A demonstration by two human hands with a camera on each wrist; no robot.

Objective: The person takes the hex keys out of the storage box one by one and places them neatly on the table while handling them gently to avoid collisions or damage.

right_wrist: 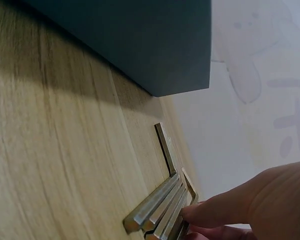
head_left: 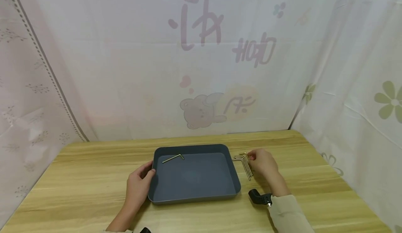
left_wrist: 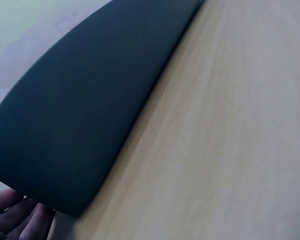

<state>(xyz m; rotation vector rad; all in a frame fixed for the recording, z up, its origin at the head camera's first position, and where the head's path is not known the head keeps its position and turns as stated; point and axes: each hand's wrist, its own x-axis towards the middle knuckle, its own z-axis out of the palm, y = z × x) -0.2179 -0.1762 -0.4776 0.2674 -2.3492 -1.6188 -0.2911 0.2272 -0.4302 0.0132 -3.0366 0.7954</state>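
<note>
A dark grey rectangular tray (head_left: 191, 177) stands on the table, with one brass-coloured hex key (head_left: 172, 158) lying inside near its far left corner. My left hand (head_left: 138, 184) grips the tray's left wall, thumb at the rim; in the left wrist view its fingers (left_wrist: 37, 220) show curled by the tray corner. To the right of the tray, several L-shaped hex keys (head_left: 245, 166) lie nested side by side. My right hand (head_left: 263, 161) is at their right side. Seen from the right wrist, thumb and finger pinch the outermost hex key (right_wrist: 189, 185); its lower part is hidden.
The wooden table (head_left: 94, 177) carries the tray and keys. A white printed curtain (head_left: 141, 69) hangs behind the table's far edge and along both sides. A black wrist-worn device (head_left: 259, 197) sits at the right cuff.
</note>
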